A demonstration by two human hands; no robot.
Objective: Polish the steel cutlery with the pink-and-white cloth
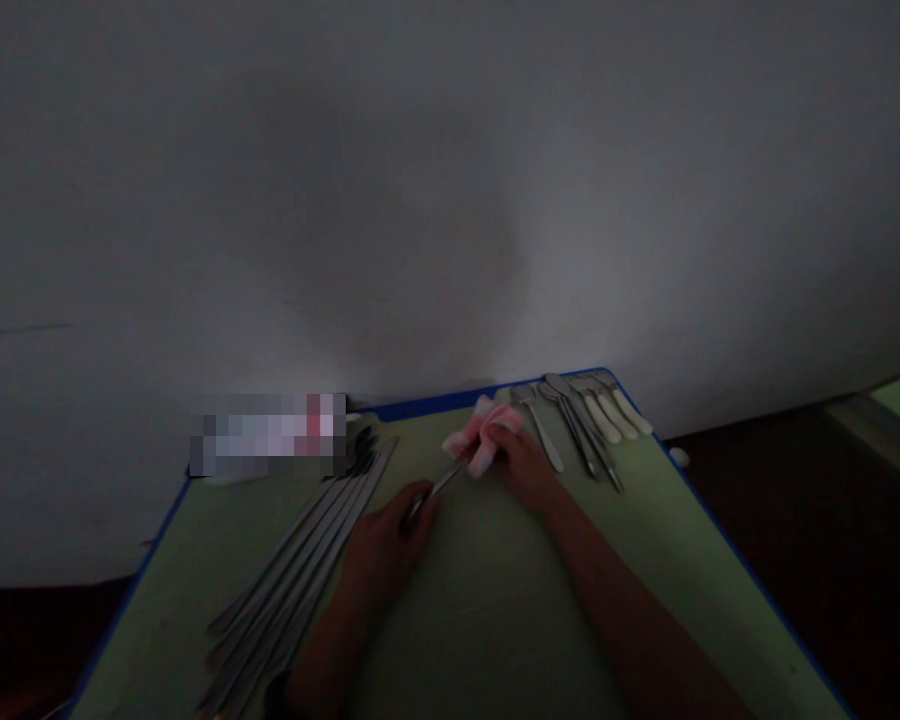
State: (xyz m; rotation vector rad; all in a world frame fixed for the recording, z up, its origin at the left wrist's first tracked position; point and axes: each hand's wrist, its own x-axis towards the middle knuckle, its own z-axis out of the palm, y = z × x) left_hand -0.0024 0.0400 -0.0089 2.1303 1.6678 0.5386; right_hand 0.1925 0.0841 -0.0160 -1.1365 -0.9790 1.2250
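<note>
My left hand (396, 530) is closed around one end of a piece of metal cutlery (447, 480), which slants up and to the right. Its far end goes into a pink and white cloth (486, 430), so I cannot tell its exact kind. Pressing the cloth around that end, my right hand (521, 458) is closed too. Just right of it lies a metal fork (540, 428) with its handle toward me. Several long-handled metal utensils (307, 550) lie side by side left of my left hand, their far ends dark and overlapping.
Metal spoons (577, 425) and white-handled cutlery (607, 412) lie at the back right of the green table (487, 620), which has a blue edge. A blurred-out packet-like item (270, 437) sits at the back left. A grey wall (450, 200) stands directly behind.
</note>
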